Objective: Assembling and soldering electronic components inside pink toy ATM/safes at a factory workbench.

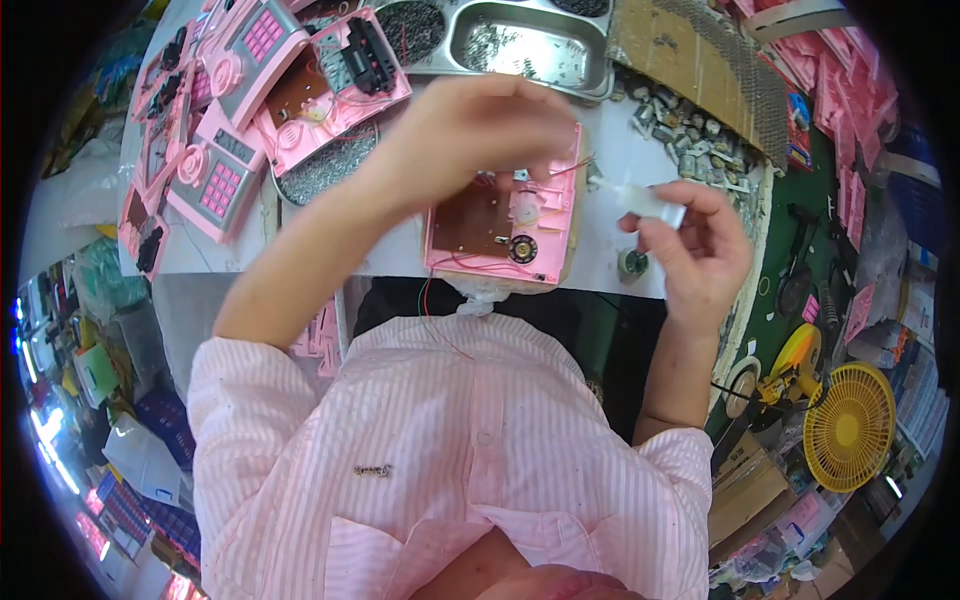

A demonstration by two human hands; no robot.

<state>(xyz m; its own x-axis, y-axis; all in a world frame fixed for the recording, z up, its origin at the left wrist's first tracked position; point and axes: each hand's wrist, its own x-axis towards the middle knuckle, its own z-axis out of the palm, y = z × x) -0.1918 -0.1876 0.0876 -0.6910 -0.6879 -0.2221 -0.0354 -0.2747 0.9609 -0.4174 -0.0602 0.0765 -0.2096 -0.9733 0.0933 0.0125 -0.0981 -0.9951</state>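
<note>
An opened pink plastic housing lies in front of me on the table. Inside it are a brown circuit board, a round black speaker and thin red wires. My left hand reaches over its far side, smeared by motion, so its grip does not show. To the right of the housing, my right hand pinches a small whitish translucent plastic piece between thumb and fingers. Just below that piece stands a small dark green cylindrical thing, whose kind I cannot make out.
Several pink toy cash registers, some opened, crowd the left. Metal trays of small dark parts stand at the back. Small metal motors are heaped beside a cardboard sheet. A yellow fan stands at the right.
</note>
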